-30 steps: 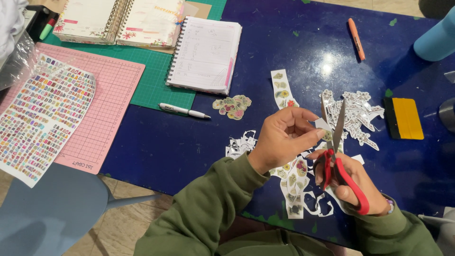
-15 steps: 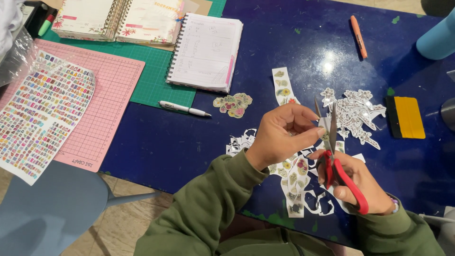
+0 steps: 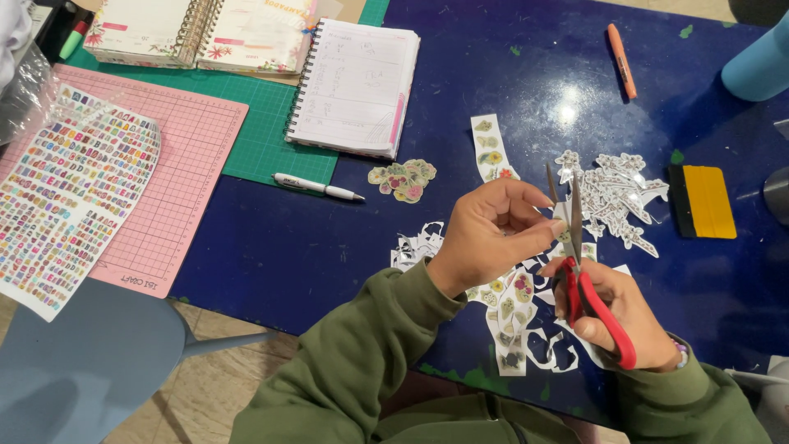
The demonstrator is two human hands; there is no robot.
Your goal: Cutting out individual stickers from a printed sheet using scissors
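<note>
My left hand (image 3: 491, 232) pinches a small paper sticker piece (image 3: 562, 215) between thumb and fingers. My right hand (image 3: 625, 316) grips red-handled scissors (image 3: 585, 284), whose blades point up and are slightly apart around that piece. Under both hands lie cut sticker sheet scraps (image 3: 518, 316) on the dark blue table (image 3: 288, 247). A pile of white cut-out scraps (image 3: 612, 193) sits just beyond the scissors. A strip of stickers (image 3: 491, 148) lies further back.
A small stack of cut flower stickers (image 3: 403, 178) and a white pen (image 3: 316, 187) lie left of my hands. Behind are a spiral notebook (image 3: 355, 86), an open planner (image 3: 201, 33), green (image 3: 271, 123) and pink cutting mats (image 3: 181, 181), a sticker sheet (image 3: 66, 197), an orange marker (image 3: 621, 49), a yellow squeegee (image 3: 703, 201).
The scissors have gone on working at the small piece, with the blades a little more apart. My left hand has turned the piece slightly. Both hands stay in the same spot.
</note>
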